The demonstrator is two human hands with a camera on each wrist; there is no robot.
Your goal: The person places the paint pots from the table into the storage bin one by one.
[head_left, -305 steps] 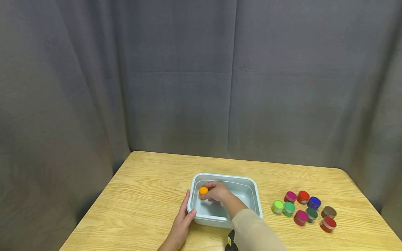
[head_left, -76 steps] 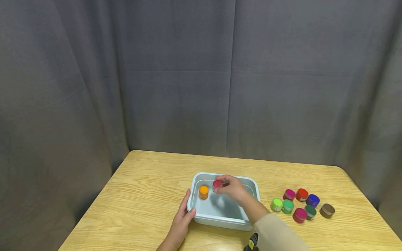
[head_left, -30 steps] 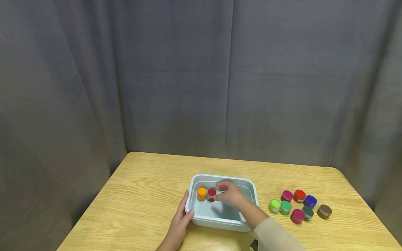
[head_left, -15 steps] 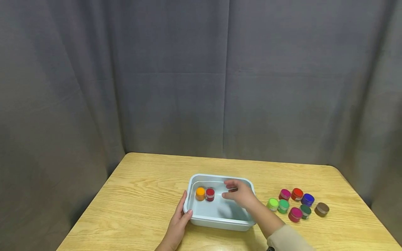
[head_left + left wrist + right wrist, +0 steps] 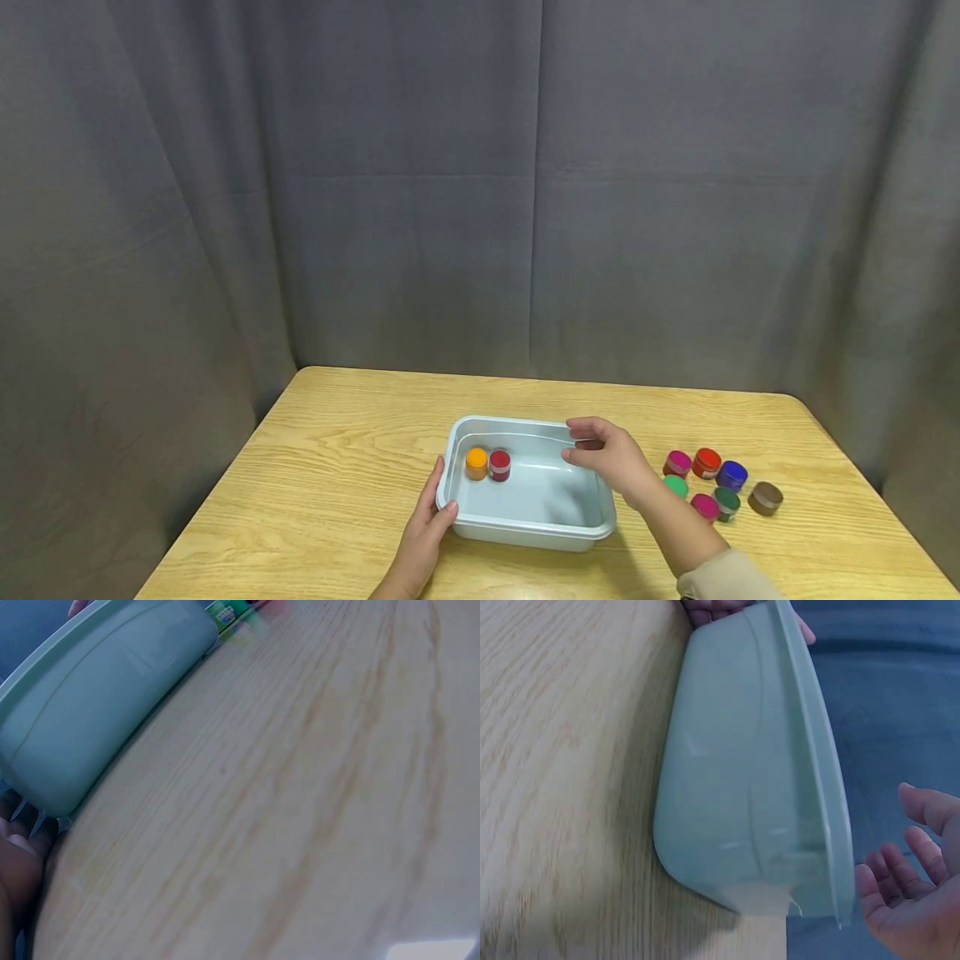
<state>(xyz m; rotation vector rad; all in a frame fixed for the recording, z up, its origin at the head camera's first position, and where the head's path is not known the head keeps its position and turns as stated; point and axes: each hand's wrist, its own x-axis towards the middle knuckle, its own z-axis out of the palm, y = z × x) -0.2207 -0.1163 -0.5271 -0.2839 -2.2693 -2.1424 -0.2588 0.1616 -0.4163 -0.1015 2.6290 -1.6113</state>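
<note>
My left hand [image 5: 418,533] grips the left end of a pale blue-grey plastic tub [image 5: 525,528], thumb at the rim and fingers along the outer wall. Inside, toward the far left, an orange-lidded paint jar [image 5: 476,464] and a red paint jar [image 5: 499,466] stand upright side by side. My right hand [image 5: 611,460] is above the tub's right rim, holding nothing, its fingers loosely bent and parted from the thumb. In the right wrist view, that right hand [image 5: 922,892] is apart from the tub's rim [image 5: 829,802].
Right of the tub stand several paint jars: magenta [image 5: 677,464], orange-red [image 5: 707,463], blue [image 5: 732,476], green [image 5: 676,485], dark green [image 5: 726,503], another magenta [image 5: 704,506] and brown [image 5: 766,498]. My right forearm hides the lime one. Grey curtains [image 5: 420,208] surround the wooden table [image 5: 300,500].
The red jar left the group on the right and was set beside the orange one in the tub. My right hand let go and moved right, over the rim. The left hand kept its grip.
</note>
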